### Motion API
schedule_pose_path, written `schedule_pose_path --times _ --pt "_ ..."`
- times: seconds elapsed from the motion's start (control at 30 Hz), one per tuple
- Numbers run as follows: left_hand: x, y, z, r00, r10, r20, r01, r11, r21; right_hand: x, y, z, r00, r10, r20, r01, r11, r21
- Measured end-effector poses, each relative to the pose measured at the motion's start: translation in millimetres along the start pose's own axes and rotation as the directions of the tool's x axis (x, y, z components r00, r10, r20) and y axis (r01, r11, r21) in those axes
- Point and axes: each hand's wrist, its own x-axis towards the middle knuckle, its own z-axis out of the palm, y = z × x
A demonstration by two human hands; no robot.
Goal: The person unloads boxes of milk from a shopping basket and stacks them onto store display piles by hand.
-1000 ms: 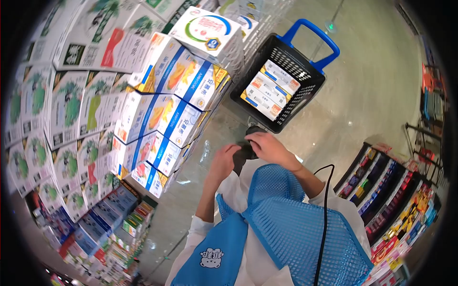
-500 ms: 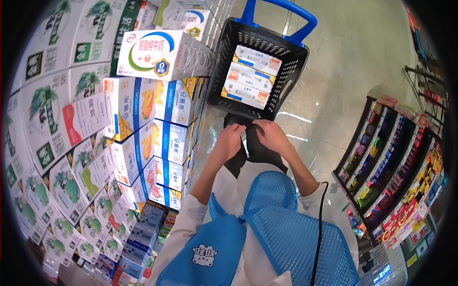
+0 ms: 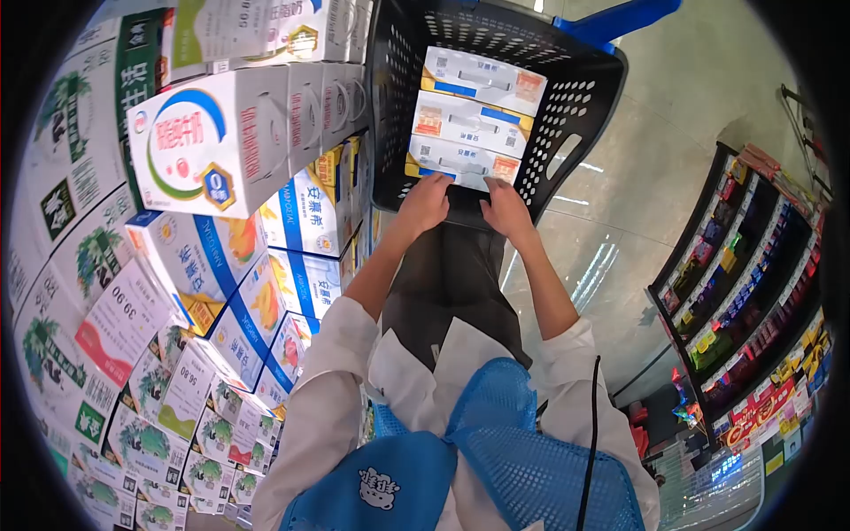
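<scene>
The fingers of the left hand (image 3: pixel 423 207) were curled at the near edge of the nearest carton (image 3: pixel 462 161), toward its left end, and those of the right hand (image 3: pixel 509 212) bent in at its right end. Whether the tips pressed on that carton, gripped the rim below it or merely rested there, I could not tell; the undersides were hidden.

The nearest carton lay in the upper middle of the frame, inside the black basket (image 3: pixel 567 115), with the middle carton (image 3: pixel 474 121) and the far carton (image 3: pixel 487 74) ranged beyond it in one block. A pale carry strip ran along each top.

For sound handling, both hands looked best kept level and evenly spaced, the fingers well hooked under whatever they bore on, since a fingertip hold would probably slip. Three full cartons would likely be heavy, so an even pull, close to the body, seemed wiser than a jerk.

The blue handle (image 3: pixel 620 22) slanted out at the top right. On the left, the stacked milk boxes (image 3: pixel 190 146) crowded the basket's wall, and a bump there could well dislodge one. The sweets rack (image 3: pixel 735 274) stood well apart, at the right of the frame.
</scene>
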Motion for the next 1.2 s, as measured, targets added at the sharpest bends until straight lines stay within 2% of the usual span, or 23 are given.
schedule_pose_path --times 0.03,0.1,0.13,0.17,0.37,0.43,0.57,0.63,0.67,0.73,0.8,0.87,0.9,0.97,1.03,1.1,1.13,1.2 --pt "6.1 -11.7 6.3 0.997 -0.058 0.054 0.059 0.998 -0.020 9.1 3.7 8.8 0.999 0.005 -0.038 -0.004 0.999 0.034" --pt "17.9 -30.7 22.9 0.994 -0.088 0.060 0.088 0.996 0.015 27.6 9.9 26.9 0.998 0.069 0.007 -0.070 0.995 0.076" --pt "23.5 -39.2 31.7 0.993 -0.110 0.052 0.107 0.993 0.046 34.8 11.6 37.4 0.997 0.030 -0.073 -0.024 0.996 0.086" --pt "27.7 -47.0 40.4 0.991 -0.115 0.064 0.113 0.993 0.044 40.0 13.7 47.2 0.989 -0.005 -0.150 0.018 0.996 0.091" --pt "40.6 -55.6 57.2 0.985 -0.091 0.149 0.075 0.991 0.112 62.7 16.0 80.8 0.980 0.035 -0.197 -0.017 0.995 0.094" --pt "46.9 -55.4 56.2 0.985 -0.113 0.129 0.105 0.992 0.070 68.7 17.5 80.7 0.993 0.112 -0.049 -0.114 0.993 -0.044" --pt "53.1 -59.6 57.0 0.984 -0.117 0.132 0.105 0.990 0.094 77.5 28.8 72.1 0.999 0.045 0.024 -0.043 0.994 -0.103" --pt "56.7 -63.3 55.2 0.959 -0.126 0.255 0.094 0.987 0.132 81.4 35.4 67.4 0.992 0.053 0.118 -0.057 0.998 0.032" --pt "61.3 -64.3 53.8 0.960 -0.124 0.250 0.094 0.987 0.129 83.5 39.5 64.9 0.992 0.050 0.117 -0.053 0.998 0.026" --pt "64.7 -67.7 53.8 0.954 -0.175 0.244 0.184 0.983 -0.013 81.5 50.5 70.2 0.996 -0.046 0.070 0.038 0.992 0.118" --pt "58.1 -64.5 52.2 0.945 -0.171 0.277 0.182 0.983 -0.013 76.8 44.8 71.1 0.992 -0.013 0.127 0.003 0.997 0.082" --pt "53.1 -52.7 47.0 0.913 -0.176 0.368 0.163 0.984 0.065 69.6 34.5 71.1 0.980 0.028 0.199 -0.029 1.000 0.002" --pt "51.1 -38.2 38.2 0.919 -0.175 0.354 0.163 0.985 0.064 63.5 25.6 62.9 0.981 0.017 0.194 -0.016 1.000 -0.006" --pt "40.9 -5.4 15.8 0.887 -0.204 0.415 0.166 0.978 0.126 39.4 4.2 44.7 0.972 0.126 0.198 -0.127 0.992 -0.009" --pt "23.8 -0.4 14.4 0.907 -0.179 0.381 0.159 0.984 0.083 9.3 -15.0 19.0 0.958 0.114 0.263 -0.104 0.993 -0.051" --pt "14.0 19.7 5.7 0.861 -0.106 0.497 0.121 0.993 0.003 -23.3 -40.8 -6.9 0.978 0.084 0.193 -0.072 0.995 -0.072" --pt "-2.8 47.6 -9.9 0.909 -0.060 0.413 0.057 0.998 0.019 -38.3 -48.6 -16.1 0.980 0.063 0.189 -0.047 0.995 -0.089" --pt "-29.2 85.3 -25.2 0.941 -0.030 0.336 0.036 0.999 -0.012 -67.7 -61.2 -33.9 0.992 0.062 0.111 -0.055 0.996 -0.065"
